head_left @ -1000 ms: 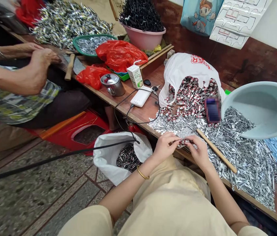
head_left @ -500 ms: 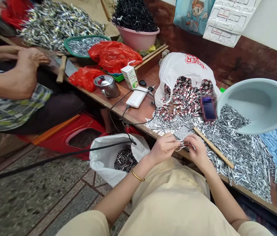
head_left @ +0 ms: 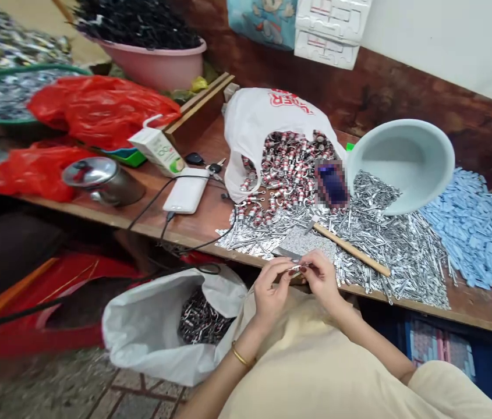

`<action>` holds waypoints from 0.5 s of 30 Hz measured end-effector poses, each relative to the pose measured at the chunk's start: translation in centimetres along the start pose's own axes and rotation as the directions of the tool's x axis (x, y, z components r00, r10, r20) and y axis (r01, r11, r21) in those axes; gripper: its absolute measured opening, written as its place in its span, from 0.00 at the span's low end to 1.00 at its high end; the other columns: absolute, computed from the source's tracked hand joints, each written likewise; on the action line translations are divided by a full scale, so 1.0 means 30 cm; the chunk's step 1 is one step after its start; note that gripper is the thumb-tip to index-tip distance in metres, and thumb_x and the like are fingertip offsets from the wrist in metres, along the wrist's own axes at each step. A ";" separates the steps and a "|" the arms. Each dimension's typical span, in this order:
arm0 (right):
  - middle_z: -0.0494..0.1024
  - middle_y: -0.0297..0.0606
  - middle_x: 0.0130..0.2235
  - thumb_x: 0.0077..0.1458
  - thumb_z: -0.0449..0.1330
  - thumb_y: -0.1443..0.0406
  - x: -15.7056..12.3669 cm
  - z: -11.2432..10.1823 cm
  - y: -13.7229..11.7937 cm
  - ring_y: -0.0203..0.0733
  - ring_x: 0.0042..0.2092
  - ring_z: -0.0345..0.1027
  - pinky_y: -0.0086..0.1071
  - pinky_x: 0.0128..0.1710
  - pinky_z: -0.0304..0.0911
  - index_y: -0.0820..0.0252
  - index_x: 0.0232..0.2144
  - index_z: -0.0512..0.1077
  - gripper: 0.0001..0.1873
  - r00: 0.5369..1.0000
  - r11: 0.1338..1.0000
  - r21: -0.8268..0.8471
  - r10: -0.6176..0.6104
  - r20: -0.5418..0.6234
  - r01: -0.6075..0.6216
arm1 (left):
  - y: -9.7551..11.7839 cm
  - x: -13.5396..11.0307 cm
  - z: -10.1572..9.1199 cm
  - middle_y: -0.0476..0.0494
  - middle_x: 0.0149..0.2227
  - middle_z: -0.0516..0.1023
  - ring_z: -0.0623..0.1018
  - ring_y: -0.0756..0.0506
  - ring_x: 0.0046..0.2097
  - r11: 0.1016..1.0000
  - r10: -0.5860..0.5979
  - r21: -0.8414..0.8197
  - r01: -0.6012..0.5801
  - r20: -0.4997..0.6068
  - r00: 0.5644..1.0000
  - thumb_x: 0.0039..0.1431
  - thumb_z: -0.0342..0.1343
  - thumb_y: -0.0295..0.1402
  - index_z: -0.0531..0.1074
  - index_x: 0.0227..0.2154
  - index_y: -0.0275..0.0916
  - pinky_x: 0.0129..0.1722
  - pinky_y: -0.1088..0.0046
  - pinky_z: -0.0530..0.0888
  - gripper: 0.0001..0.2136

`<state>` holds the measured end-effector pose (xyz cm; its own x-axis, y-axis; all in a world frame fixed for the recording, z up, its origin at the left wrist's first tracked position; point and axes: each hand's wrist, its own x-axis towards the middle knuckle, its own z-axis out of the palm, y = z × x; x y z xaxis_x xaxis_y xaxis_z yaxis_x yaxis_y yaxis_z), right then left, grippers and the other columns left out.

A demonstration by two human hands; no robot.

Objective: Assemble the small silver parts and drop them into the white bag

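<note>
At the table's front edge, my left hand [head_left: 269, 289] and my right hand [head_left: 322, 279] meet, both with fingers pinched. Between their fingertips is a small silver metal part [head_left: 297, 268], mostly covered, so its exact kind is unclear. Just beyond the fingers lies a flat grey metal block [head_left: 309, 241]. A hammer [head_left: 353, 249] with a wooden handle rests to the right of the block, on a heap of thin silver metal pieces [head_left: 407, 265]. Red-and-silver assembled pieces [head_left: 291, 169] spill from a white plastic bag [head_left: 246, 125] behind it.
A tilted pale basin [head_left: 424, 145] and light blue strips [head_left: 473, 227] are at the right. A white power bank [head_left: 187, 191] with a cable, a drink carton [head_left: 157, 150] and a metal cup [head_left: 106, 181] stand left. Below hangs an open white sack [head_left: 141, 326] of dark pieces.
The view has swung left to right, so the table things appear further left and the neighbouring person is mostly out of frame. Both hands still pinch the small part together.
</note>
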<state>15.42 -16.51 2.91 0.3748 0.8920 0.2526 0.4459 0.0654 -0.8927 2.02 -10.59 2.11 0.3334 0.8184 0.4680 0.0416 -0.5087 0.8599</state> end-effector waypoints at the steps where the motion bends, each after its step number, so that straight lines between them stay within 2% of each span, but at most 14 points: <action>1: 0.73 0.37 0.34 0.61 0.55 0.66 0.004 -0.008 0.013 0.42 0.36 0.69 0.34 0.34 0.67 0.55 0.33 0.74 0.08 0.999 1.000 0.018 0.014 0.031 -0.015 | -0.004 -0.004 0.007 0.43 0.39 0.80 0.80 0.46 0.44 1.000 0.003 -0.011 -0.003 0.017 1.000 0.65 0.56 0.29 0.78 0.38 0.41 0.46 0.66 0.78 0.06; 2: 0.74 0.37 0.34 0.61 0.55 0.66 0.014 -0.029 0.029 0.41 0.36 0.70 0.34 0.35 0.67 0.55 0.33 0.74 0.08 0.997 1.000 0.022 0.010 0.076 -0.012 | -0.009 -0.003 0.009 0.44 0.38 0.81 0.80 0.46 0.42 1.000 0.008 -0.015 -0.008 0.043 0.999 0.65 0.56 0.29 0.78 0.37 0.40 0.44 0.67 0.77 0.05; 4: 0.76 0.37 0.34 0.60 0.56 0.67 0.056 -0.117 0.072 0.42 0.36 0.71 0.35 0.37 0.68 0.55 0.33 0.76 0.08 0.990 0.998 -0.039 -0.036 0.139 0.042 | -0.022 0.012 -0.001 0.45 0.35 0.81 0.79 0.47 0.39 1.000 -0.013 -0.001 0.013 0.102 0.995 0.64 0.57 0.29 0.78 0.35 0.40 0.40 0.70 0.77 0.05; 5: 0.77 0.37 0.34 0.60 0.55 0.68 0.087 -0.179 0.099 0.43 0.37 0.71 0.36 0.39 0.68 0.55 0.33 0.76 0.10 0.991 0.991 -0.113 -0.057 0.122 0.071 | -0.032 0.024 -0.013 0.46 0.33 0.80 0.79 0.48 0.37 0.999 -0.045 0.012 0.044 0.121 0.992 0.64 0.57 0.30 0.78 0.33 0.39 0.38 0.72 0.76 0.05; 6: 0.78 0.38 0.35 0.59 0.54 0.70 0.123 -0.249 0.130 0.44 0.38 0.71 0.38 0.40 0.67 0.55 0.33 0.76 0.11 0.997 0.970 -0.231 -0.074 0.036 0.080 | -0.044 0.037 -0.027 0.46 0.32 0.80 0.78 0.48 0.35 0.996 -0.089 0.024 0.087 0.130 0.988 0.63 0.58 0.31 0.78 0.32 0.39 0.36 0.73 0.75 0.06; 8: 0.78 0.42 0.38 0.58 0.54 0.71 0.202 -0.390 0.201 0.46 0.41 0.69 0.40 0.42 0.65 0.56 0.33 0.77 0.12 0.991 0.872 -0.490 -0.067 -0.114 0.002 | -0.074 0.063 -0.058 0.47 0.30 0.79 0.77 0.49 0.33 0.981 -0.194 0.024 0.193 0.134 0.972 0.62 0.58 0.34 0.77 0.31 0.38 0.33 0.75 0.74 0.07; 10: 0.78 0.43 0.37 0.56 0.55 0.73 0.272 -0.500 0.273 0.47 0.40 0.67 0.39 0.41 0.63 0.58 0.30 0.76 0.12 0.996 0.734 -0.677 -0.010 -0.084 -0.050 | -0.108 0.083 -0.084 0.46 0.30 0.79 0.78 0.48 0.32 0.951 -0.301 -0.023 0.308 0.153 0.941 0.61 0.59 0.37 0.77 0.31 0.36 0.32 0.75 0.74 0.09; 12: 0.77 0.43 0.34 0.53 0.57 0.75 0.315 -0.561 0.332 0.47 0.40 0.65 0.37 0.41 0.61 0.59 0.28 0.75 0.10 0.998 0.638 -0.770 0.054 0.023 -0.017 | -0.140 0.096 -0.101 0.46 0.29 0.80 0.78 0.48 0.31 0.914 -0.383 -0.071 0.399 0.172 0.908 0.58 0.61 0.41 0.77 0.30 0.36 0.33 0.75 0.75 0.12; 15: 0.75 0.43 0.33 0.52 0.57 0.75 0.328 -0.579 0.375 0.47 0.40 0.64 0.37 0.42 0.59 0.59 0.26 0.73 0.09 0.986 0.578 -0.815 0.116 0.119 0.030 | -0.174 0.104 -0.119 0.45 0.28 0.79 0.77 0.48 0.31 0.878 -0.446 -0.105 0.466 0.167 0.879 0.54 0.63 0.44 0.76 0.29 0.35 0.33 0.74 0.75 0.14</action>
<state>38.23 -14.75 1.84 0.3250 0.9403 0.1008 0.9318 -0.3002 -0.2040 -0.53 -4.43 -0.18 0.4318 0.9020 -0.0064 0.0926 -0.0373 0.9950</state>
